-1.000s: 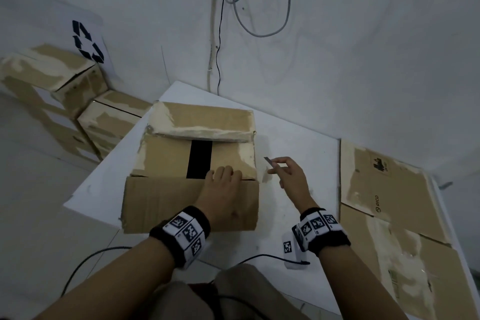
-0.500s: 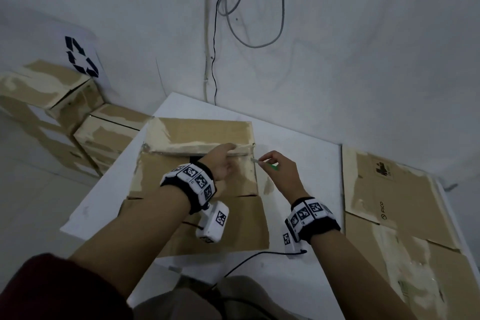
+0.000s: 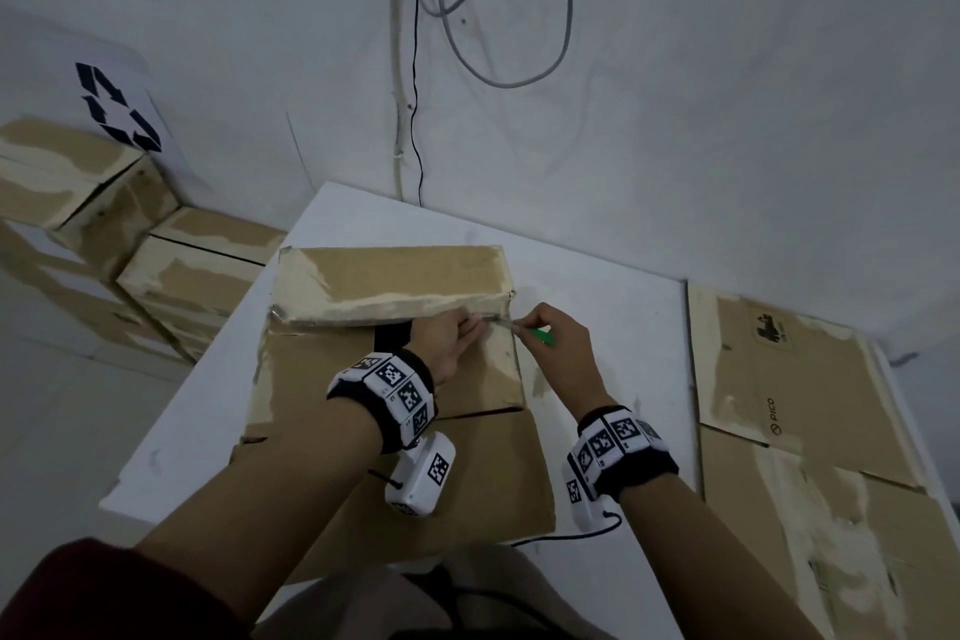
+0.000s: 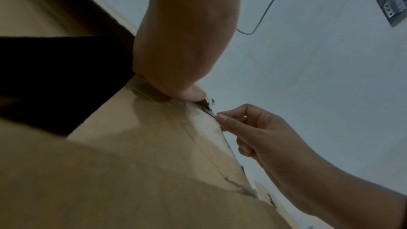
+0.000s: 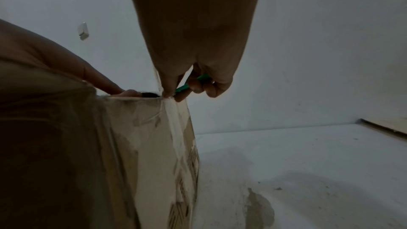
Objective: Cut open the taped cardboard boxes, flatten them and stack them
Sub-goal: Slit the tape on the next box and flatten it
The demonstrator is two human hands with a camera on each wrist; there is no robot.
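An opened cardboard box (image 3: 467,457) stands on the white table (image 3: 613,327), its far flap (image 3: 389,281) raised and its near flap hanging toward me. My left hand (image 3: 449,338) lies on the inner flap with straight fingers reaching to the far right corner. My right hand (image 3: 556,348) pinches a green-handled cutter (image 3: 540,335), whose blade tip touches the taped seam at that corner. In the right wrist view the cutter (image 5: 191,84) meets the top of the box's taped corner edge (image 5: 174,128). In the left wrist view both hands (image 4: 259,131) meet there.
Flattened cardboard sheets (image 3: 789,379) lie at the right end of the table. Several taped boxes (image 3: 78,203) are stacked on the floor at left, under a recycling sign (image 3: 117,109). Cables (image 3: 498,42) hang on the wall behind.
My left hand left the near flap and reached to the box's far right corner. My right hand brought the cutter from mid-air to the seam at that corner.
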